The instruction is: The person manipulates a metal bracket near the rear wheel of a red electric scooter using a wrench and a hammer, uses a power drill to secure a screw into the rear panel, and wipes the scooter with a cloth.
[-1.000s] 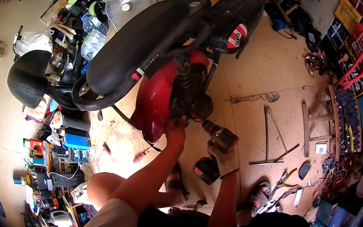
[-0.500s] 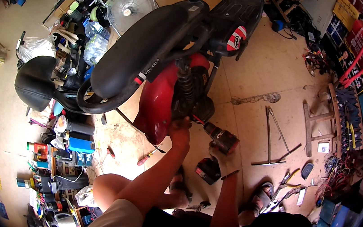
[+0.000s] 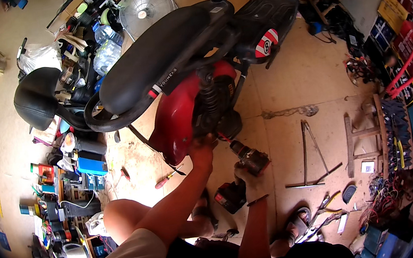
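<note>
The drill [image 3: 253, 161] now sits at a slightly different tilt. Its battery pack [image 3: 230, 197] has swung further left.

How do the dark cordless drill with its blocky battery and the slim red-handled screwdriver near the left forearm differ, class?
The dark cordless drill is bulky, with a blocky battery; the red-handled screwdriver is slim and straight. The drill is held in the grip of the right hand; the screwdriver lies on the pale floor. The drill's body is mostly dark; the screwdriver's handle is red. Both are hand tools.
</note>
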Motion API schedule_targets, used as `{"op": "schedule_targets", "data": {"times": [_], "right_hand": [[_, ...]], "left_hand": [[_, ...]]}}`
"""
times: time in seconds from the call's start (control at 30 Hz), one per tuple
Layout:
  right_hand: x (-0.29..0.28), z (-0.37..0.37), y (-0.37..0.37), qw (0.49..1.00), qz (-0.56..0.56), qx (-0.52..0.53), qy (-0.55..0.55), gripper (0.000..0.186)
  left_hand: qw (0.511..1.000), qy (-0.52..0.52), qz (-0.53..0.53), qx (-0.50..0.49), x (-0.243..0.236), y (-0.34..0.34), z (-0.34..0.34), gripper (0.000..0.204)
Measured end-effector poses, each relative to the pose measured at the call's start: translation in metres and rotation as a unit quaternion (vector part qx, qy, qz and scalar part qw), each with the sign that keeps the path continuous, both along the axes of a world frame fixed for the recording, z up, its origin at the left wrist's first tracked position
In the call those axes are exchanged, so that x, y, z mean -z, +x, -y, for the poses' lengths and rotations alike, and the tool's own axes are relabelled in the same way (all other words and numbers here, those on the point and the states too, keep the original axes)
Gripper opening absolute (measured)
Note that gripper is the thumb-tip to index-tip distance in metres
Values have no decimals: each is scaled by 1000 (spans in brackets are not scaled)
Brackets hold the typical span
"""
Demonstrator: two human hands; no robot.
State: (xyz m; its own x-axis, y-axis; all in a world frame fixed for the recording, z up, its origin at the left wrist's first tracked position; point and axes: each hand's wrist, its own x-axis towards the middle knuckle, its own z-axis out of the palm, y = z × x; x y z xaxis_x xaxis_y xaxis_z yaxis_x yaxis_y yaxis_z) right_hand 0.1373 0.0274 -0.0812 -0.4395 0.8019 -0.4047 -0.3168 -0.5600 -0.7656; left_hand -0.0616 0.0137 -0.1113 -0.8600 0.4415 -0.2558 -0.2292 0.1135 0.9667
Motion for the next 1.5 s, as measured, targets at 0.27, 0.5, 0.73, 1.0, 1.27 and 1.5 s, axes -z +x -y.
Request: {"op": "schedule_targets", "data": {"times": [0.27, 0.5, 0.73, 1.0, 1.27, 1.5], "right_hand": [[42, 15, -9, 1000, 2, 10, -3, 23], [38, 16, -10, 999, -44, -1, -14, 19], [34, 15, -9, 999, -33, -9, -1, 9], [38, 14, -6, 999, -25, -18, 10, 8], [37, 9, -5, 999, -36, -17, 6, 10], [36, 4, -1, 998, -40, -39, 9, 10]], "left_hand": [[1000, 27, -11, 8, 6, -3, 0, 32], [999, 32, 1, 15, 8, -5, -2, 26], [998, 61, 26, 6, 14, -10, 2, 24], [1000, 13, 18, 3, 10, -6, 0, 30], [1000, 7, 6, 3, 13, -7, 1, 31], [1000, 3, 9, 7, 9, -7, 0, 30]]}}
